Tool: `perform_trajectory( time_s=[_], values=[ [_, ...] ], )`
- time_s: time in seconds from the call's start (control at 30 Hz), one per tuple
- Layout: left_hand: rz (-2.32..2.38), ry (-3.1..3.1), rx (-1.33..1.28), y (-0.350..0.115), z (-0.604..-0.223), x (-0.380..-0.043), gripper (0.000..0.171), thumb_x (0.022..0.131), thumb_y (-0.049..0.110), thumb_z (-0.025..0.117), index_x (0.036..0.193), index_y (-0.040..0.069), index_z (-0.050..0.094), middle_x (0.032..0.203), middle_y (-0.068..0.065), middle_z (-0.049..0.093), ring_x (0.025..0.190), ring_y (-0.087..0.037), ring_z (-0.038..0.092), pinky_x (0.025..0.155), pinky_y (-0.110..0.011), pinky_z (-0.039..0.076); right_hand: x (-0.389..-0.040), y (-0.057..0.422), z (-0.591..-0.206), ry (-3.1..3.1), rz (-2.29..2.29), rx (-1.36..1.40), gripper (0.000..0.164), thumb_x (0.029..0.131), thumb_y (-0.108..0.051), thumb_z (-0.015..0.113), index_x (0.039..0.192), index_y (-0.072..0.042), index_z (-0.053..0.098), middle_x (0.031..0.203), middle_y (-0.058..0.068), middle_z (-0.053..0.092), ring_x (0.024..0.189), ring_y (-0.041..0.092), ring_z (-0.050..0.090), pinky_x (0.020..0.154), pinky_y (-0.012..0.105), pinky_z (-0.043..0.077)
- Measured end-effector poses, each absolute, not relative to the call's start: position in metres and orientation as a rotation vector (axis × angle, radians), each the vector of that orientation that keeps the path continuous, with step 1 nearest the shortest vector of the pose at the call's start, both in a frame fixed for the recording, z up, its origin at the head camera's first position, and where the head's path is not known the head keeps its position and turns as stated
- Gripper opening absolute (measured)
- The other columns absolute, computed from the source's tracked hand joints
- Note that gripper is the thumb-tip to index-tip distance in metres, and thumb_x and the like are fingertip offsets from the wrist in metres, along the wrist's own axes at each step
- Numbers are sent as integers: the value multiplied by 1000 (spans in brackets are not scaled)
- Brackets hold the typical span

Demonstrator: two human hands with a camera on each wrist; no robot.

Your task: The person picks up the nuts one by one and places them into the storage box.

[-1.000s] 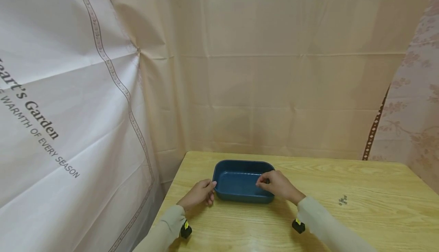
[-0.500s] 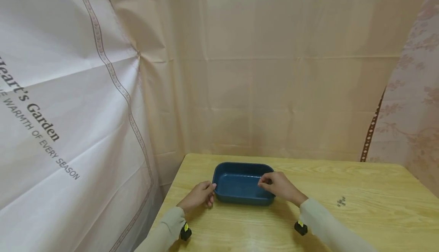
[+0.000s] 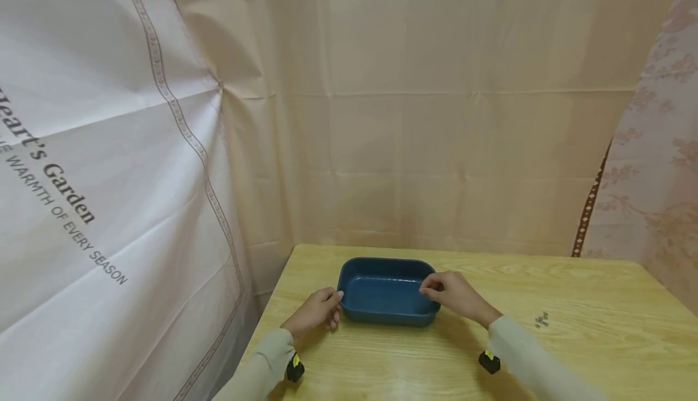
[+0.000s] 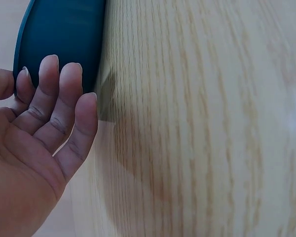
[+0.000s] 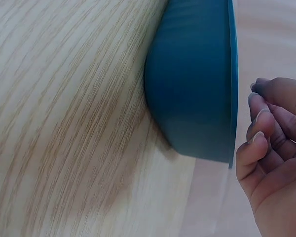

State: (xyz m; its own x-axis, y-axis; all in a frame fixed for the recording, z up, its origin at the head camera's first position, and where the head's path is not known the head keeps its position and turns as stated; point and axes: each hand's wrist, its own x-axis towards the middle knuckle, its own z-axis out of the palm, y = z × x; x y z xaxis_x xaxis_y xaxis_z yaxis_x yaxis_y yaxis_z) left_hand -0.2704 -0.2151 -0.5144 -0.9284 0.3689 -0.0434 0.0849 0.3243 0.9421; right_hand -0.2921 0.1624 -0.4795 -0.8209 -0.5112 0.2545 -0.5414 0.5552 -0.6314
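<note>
A dark blue rectangular dish (image 3: 376, 295) with rounded corners stands on the wooden table, nothing visible inside it. At its left end my left hand (image 3: 316, 311) pinches the rim between thumb and index finger. In the left wrist view the other fingers of that hand (image 4: 49, 123) bend loosely beside the dish wall (image 4: 69, 29). My right hand (image 3: 455, 297) hovers at the right rim, thumb and fingertips drawn together. No object shows between those fingertips in the right wrist view, where the hand (image 5: 276, 153) is just above the rim of the dish (image 5: 197, 89).
Several tiny dark grey pieces (image 3: 541, 320) lie in a small cluster on the table (image 3: 600, 352), right of the dish. Beige cloth (image 3: 436, 116) hangs behind the table, and a white printed cloth (image 3: 109, 177) hangs at the left.
My right hand has shifted a little to the right, from over the dish's inside to its right rim. My left hand stays at the left rim. The head view has tilted slightly.
</note>
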Motion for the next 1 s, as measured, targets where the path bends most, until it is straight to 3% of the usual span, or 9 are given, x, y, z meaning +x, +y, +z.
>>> perform_trajectory(
  time_s=[0.4,0.7,1.0],
  values=[
    [1635,2337,407,-214,-508,-271,44,112,38,46,105,-4,56,80,-11,64,63,-19,63,59,-32,53,-292,187,-479,-2732,1103,864,11,102,-20,68,99,-12,75,84,-6,67,72,7,55,64,27,50],
    [1640,2333,398,-214,-511,-269,44,111,39,45,101,-2,56,79,-11,63,63,-19,63,59,-32,53,-291,206,-486,-2747,1091,787,10,101,-22,69,98,-15,75,85,3,69,71,6,55,62,27,48],
    [1652,2312,392,-214,-514,-270,43,112,38,44,100,-2,56,79,-10,63,63,-19,62,60,-33,54,-283,231,-490,-2762,1079,751,15,102,-22,68,100,-8,75,84,3,68,68,6,53,59,27,47]
  ],
)
